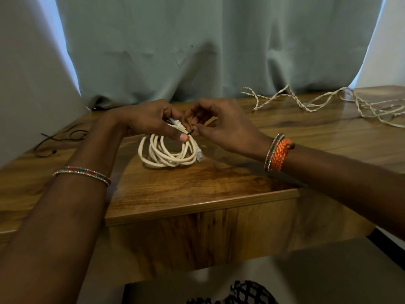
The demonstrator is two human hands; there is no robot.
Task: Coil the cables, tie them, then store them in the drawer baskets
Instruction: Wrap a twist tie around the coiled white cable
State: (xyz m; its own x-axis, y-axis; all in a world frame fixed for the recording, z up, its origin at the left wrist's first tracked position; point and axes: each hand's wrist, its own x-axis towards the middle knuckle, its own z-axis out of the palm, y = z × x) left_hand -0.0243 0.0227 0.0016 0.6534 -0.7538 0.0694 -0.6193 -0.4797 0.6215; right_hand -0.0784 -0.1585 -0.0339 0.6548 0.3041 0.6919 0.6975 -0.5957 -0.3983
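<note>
Lying on the wooden table (197, 189) just below both hands, a smooth white cable (163, 153) is seen wound into round loops, its clear plug (199, 155) hanging at the coil's right side. The coil's upper part is gripped by the left hand (151, 121), fingers curled round it. A thin black tie (190, 132) at the coil is pinched by the right hand (221, 126). Beyond the right hand, a twisted pale cord (306, 102) is spread loosely. Left of the left hand, a thin dark cord (63, 137) is laid.
</note>
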